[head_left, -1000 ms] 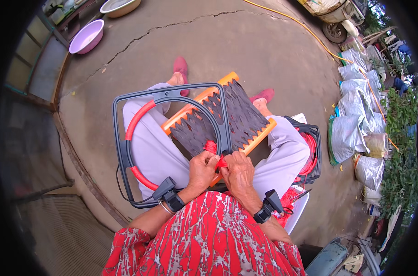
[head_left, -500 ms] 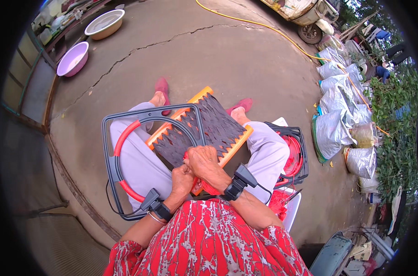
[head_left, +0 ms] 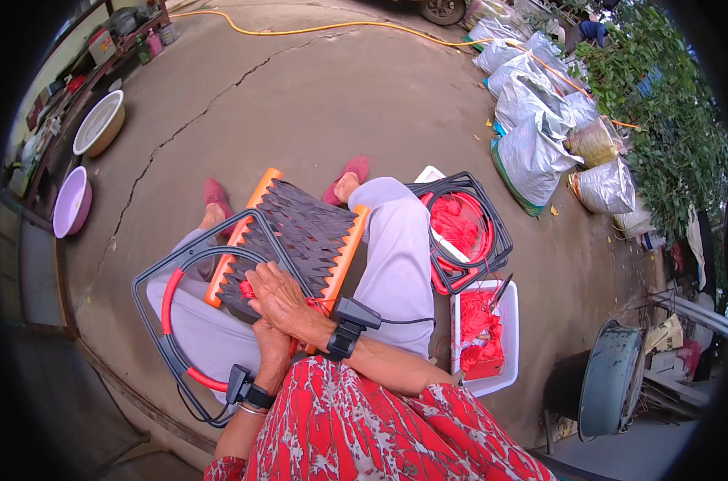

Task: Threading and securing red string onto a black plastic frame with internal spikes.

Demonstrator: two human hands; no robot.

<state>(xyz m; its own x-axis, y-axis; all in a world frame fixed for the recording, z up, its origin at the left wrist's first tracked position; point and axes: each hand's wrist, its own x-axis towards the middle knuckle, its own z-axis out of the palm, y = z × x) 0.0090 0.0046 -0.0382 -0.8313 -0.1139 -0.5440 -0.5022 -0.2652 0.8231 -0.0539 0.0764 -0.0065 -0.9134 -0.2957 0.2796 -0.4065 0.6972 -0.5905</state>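
A black plastic frame with a round inner ring leans over my left leg. Red wrapping covers parts of the ring. My right hand is closed at the frame's near right side, its fingers curled on red cord. Tucked just below it, my left hand is closed at the frame's lower part; its fingertips are mostly hidden. More red shows between and beside the hands. Between my legs lies a stool-like rack with orange toothed rails and dark criss-crossed strips, partly behind the frame.
To my right lie stacked black frames with red cord, and a white bin with red cord bundles. Silvery sacks line the far right. A yellow hose crosses the ground. Purple and cream basins stand left.
The view has turned to the right, bringing the white bin fully into sight. My right hand has shifted over my left and along the frame; the red bundle under it is now mostly covered.
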